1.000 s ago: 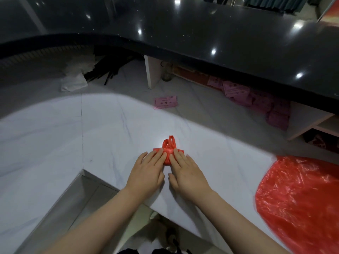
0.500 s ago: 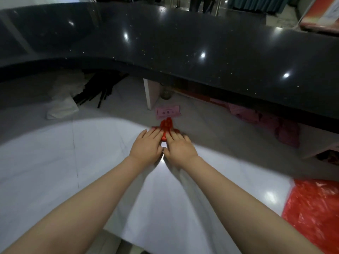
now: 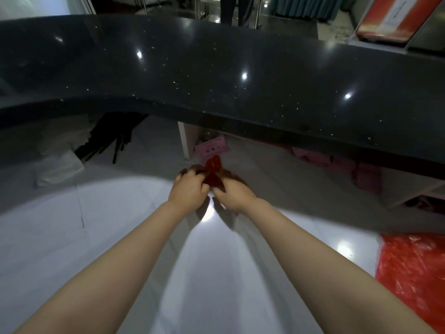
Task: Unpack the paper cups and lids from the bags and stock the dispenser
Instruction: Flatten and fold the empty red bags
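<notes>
A small folded red plastic bag [image 3: 213, 172] lies on the white marble counter [image 3: 96, 225], just under the shadow of the raised black bar top. My left hand [image 3: 189, 190] grips its left side with curled fingers. My right hand [image 3: 232, 191] pinches its right side. Both arms stretch far forward over the counter. A second red plastic bag [image 3: 414, 273], large and crumpled, lies at the counter's right edge. No cups, lids or dispenser are in view.
A curved black bar top [image 3: 240, 80] overhangs the far side. Beneath it lie a pink slip [image 3: 212, 148], black sticks [image 3: 108, 143], white paper [image 3: 60, 165], more pink papers [image 3: 337, 165] and a white upright panel [image 3: 184, 141].
Both hands slid the small folded red bag away from me toward the shadow under the bar top. Flat fingers pressing on it have curled into a grip on its sides.
</notes>
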A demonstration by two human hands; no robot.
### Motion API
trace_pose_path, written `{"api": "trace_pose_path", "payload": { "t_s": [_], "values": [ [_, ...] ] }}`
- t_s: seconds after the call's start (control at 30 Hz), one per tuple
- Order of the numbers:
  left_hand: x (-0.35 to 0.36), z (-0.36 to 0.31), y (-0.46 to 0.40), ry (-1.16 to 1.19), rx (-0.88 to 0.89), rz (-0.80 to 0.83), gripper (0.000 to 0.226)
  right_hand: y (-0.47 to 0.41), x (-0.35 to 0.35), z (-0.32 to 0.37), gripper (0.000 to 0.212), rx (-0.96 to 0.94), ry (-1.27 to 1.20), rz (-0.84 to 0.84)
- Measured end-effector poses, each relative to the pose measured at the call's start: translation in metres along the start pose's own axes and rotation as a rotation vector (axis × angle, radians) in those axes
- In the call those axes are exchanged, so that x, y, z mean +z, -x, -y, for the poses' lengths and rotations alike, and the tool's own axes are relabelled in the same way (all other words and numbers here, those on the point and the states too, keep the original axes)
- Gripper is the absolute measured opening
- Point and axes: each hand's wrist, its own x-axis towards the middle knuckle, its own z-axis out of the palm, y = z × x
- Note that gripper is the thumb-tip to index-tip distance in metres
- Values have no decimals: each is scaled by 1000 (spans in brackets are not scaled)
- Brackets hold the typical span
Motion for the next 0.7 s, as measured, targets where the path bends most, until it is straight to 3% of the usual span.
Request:
{"api": "trace_pose_path", "payload": {
  "t_s": [0.17,0.37,0.7],
  "values": [
    [-6,-2,2,62,-51,-18,42,10,-14,0,50,57,-243,-44],
    [-14,-9,15,22,6,-106,48,36,-23,-3,46,-5,-221,-154],
    [-2,-72,69,-24,134,-205,54,130,-33,-39,55,10,-122,-190]
  ]
}}
